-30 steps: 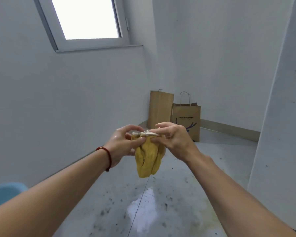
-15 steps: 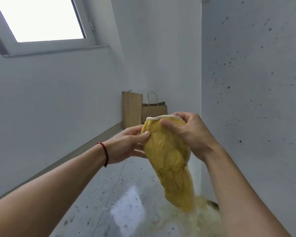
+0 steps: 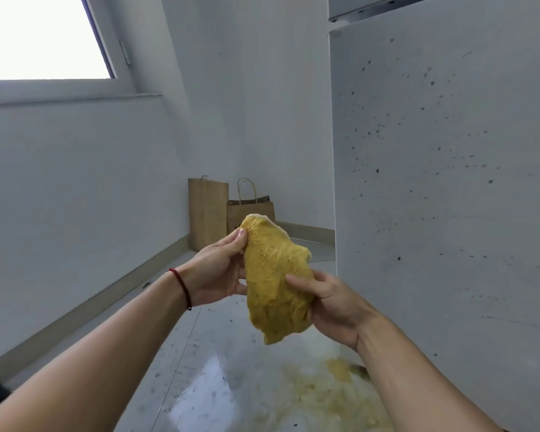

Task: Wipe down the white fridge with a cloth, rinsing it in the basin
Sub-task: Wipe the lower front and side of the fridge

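A yellow cloth [image 3: 275, 275] hangs spread between both hands at the middle of the view. My left hand [image 3: 219, 269] pinches its upper left edge with thumb and fingers. My right hand [image 3: 328, 300] grips its lower right side, thumb laid across the front. The white fridge [image 3: 449, 188] fills the right side, its door speckled with small dark spots, close beside my right hand. The basin is out of view.
Two brown paper bags [image 3: 228, 210] stand in the far corner against the wall. A window [image 3: 38, 39] is at upper left. The grey floor [image 3: 206, 378] below shows dark specks and a yellowish smear near the fridge's foot.
The view has swung further right, bringing more of the fridge door in. My right hand moved from the cloth's top down to its lower right side; my left hand shifted up to the top edge.
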Demonstrator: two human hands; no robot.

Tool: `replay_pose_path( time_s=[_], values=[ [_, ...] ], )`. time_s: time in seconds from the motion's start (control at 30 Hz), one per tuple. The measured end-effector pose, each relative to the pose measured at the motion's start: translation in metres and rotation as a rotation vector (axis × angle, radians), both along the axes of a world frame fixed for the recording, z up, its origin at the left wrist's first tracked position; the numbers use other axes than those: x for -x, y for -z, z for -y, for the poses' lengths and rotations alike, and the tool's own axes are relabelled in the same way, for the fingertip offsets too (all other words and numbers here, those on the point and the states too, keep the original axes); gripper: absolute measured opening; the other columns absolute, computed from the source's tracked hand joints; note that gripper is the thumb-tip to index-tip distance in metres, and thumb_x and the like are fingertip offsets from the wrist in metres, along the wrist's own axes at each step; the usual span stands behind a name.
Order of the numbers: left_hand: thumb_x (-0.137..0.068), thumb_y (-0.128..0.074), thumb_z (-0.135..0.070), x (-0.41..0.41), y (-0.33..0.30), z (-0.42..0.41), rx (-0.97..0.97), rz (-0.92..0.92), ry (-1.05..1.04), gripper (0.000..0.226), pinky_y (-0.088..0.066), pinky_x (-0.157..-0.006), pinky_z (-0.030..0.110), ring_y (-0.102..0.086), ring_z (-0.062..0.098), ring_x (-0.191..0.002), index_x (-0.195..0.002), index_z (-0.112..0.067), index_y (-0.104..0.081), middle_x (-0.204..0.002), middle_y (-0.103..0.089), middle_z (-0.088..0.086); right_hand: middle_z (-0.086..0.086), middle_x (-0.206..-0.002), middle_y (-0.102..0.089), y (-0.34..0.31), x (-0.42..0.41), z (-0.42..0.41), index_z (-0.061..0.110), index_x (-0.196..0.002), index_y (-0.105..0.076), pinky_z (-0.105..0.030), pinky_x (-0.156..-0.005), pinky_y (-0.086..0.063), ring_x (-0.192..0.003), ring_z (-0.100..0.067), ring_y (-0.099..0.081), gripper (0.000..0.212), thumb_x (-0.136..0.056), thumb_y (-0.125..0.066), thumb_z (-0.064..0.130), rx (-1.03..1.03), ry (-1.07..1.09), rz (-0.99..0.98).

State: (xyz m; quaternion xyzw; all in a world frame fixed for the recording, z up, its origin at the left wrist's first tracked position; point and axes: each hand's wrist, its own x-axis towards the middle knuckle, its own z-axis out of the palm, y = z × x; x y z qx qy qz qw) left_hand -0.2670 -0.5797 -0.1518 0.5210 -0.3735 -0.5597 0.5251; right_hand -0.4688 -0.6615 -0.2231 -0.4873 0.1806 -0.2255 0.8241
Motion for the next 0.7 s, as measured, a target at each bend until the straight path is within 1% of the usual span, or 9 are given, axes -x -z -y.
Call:
replay_pose_path(
  time_s=[0.13, 0.23, 0.37, 0.43, 0.47, 0.5, 0.53, 0.6, 0.7],
  values=[
    [-0.103, -0.035, -0.050, 0.003, 0.001, 0.003, 0.022, 0.138, 0.050, 0.038, -0.060, -0.079, 0.060, -0.071, 0.037, -0.087, -0.134, -0.038, -0.054, -0.108, -0.068, 0.021, -0.009, -0.126, -0.070, -0.027, 0.015, -0.002, 0.013, -0.138, -0.055, -0.049, -0.100, -0.057, -0.114, -0.028, -0.070, 0.077, -0.071, -0.090, 0.027, 0.246, 0.258, -0.209],
    [-0.103, -0.034, -0.051, 0.015, 0.007, 0.006, -0.014, 0.184, -0.021, 0.041, -0.064, -0.061, 0.044, -0.064, 0.025, -0.063, -0.132, -0.032, -0.055, -0.080, -0.060, 0.014, -0.012, -0.128, -0.064, -0.041, 0.035, -0.005, 0.022, -0.143, -0.044, -0.051, -0.102, -0.055, -0.115, -0.030, -0.067, 0.096, -0.061, -0.094, 0.030, 0.275, 0.406, -0.310],
    [-0.098, -0.050, -0.050, 0.041, 0.010, 0.009, -0.175, 0.040, 0.031, 0.047, -0.060, -0.059, 0.034, -0.058, 0.018, -0.058, -0.103, -0.004, -0.060, -0.069, -0.056, 0.006, -0.013, -0.130, -0.057, -0.049, 0.066, -0.021, 0.044, -0.132, -0.043, -0.052, -0.103, -0.054, -0.120, -0.030, -0.061, 0.076, -0.076, -0.091, 0.028, 0.446, 0.553, -0.512],
    [-0.092, -0.067, -0.032, 0.052, 0.008, 0.003, -0.146, -0.082, 0.167, 0.048, -0.062, -0.071, 0.045, -0.072, 0.025, -0.079, -0.129, -0.011, -0.047, -0.087, -0.073, 0.013, -0.008, -0.125, -0.060, -0.054, 0.085, -0.027, 0.041, -0.123, -0.053, -0.048, -0.102, -0.055, -0.116, -0.026, -0.063, 0.057, -0.079, -0.089, 0.032, 0.488, 0.579, -0.592],
    [-0.088, -0.073, -0.016, 0.055, 0.007, 0.000, -0.103, -0.120, 0.231, 0.072, -0.061, -0.078, 0.052, -0.073, 0.031, -0.098, -0.145, -0.029, -0.032, -0.107, -0.074, 0.020, -0.007, -0.123, -0.063, -0.058, 0.095, -0.028, 0.036, -0.121, -0.059, -0.045, -0.103, -0.054, -0.114, -0.024, -0.063, 0.051, -0.079, -0.089, 0.032, 0.486, 0.531, -0.627],
    [-0.084, -0.075, -0.001, 0.060, 0.005, -0.004, -0.061, -0.099, 0.294, 0.092, -0.059, -0.082, 0.057, -0.069, 0.037, -0.110, -0.145, -0.047, -0.024, -0.121, -0.069, 0.025, -0.005, -0.123, -0.064, -0.063, 0.105, -0.030, 0.031, -0.121, -0.063, -0.044, -0.106, -0.052, -0.115, -0.021, -0.063, 0.049, -0.079, -0.088, 0.028, 0.472, 0.457, -0.661],
    [-0.080, -0.075, 0.011, 0.065, 0.005, -0.005, -0.030, 0.023, 0.353, 0.101, -0.058, -0.085, 0.056, -0.067, 0.040, -0.114, -0.144, -0.052, -0.027, -0.127, -0.065, 0.027, -0.003, -0.126, -0.063, -0.068, 0.114, -0.030, 0.025, -0.125, -0.065, -0.043, -0.111, -0.048, -0.119, -0.019, -0.060, 0.050, -0.080, -0.088, 0.023, 0.463, 0.386, -0.700],
    [-0.076, -0.075, 0.016, 0.077, 0.006, -0.003, 0.011, 0.480, 0.338, 0.094, -0.061, -0.087, 0.045, -0.068, 0.035, -0.108, -0.147, -0.036, -0.043, -0.124, -0.062, 0.019, 0.000, -0.129, -0.061, -0.078, 0.127, -0.032, 0.017, -0.130, -0.065, -0.040, -0.117, -0.040, -0.126, -0.016, -0.053, 0.052, -0.083, -0.085, 0.014, 0.520, 0.304, -0.808],
    [-0.086, -0.075, 0.000, 0.093, -0.001, 0.005, 0.117, 0.988, 0.270, 0.047, -0.061, -0.080, 0.027, -0.068, 0.014, -0.093, -0.127, -0.022, -0.067, -0.105, -0.069, 0.000, 0.001, -0.116, -0.071, -0.089, 0.130, -0.029, 0.017, -0.105, -0.077, -0.040, -0.107, -0.050, -0.116, -0.016, -0.063, 0.021, -0.086, -0.084, 0.020, 0.758, 0.344, -0.973]
  ],
)
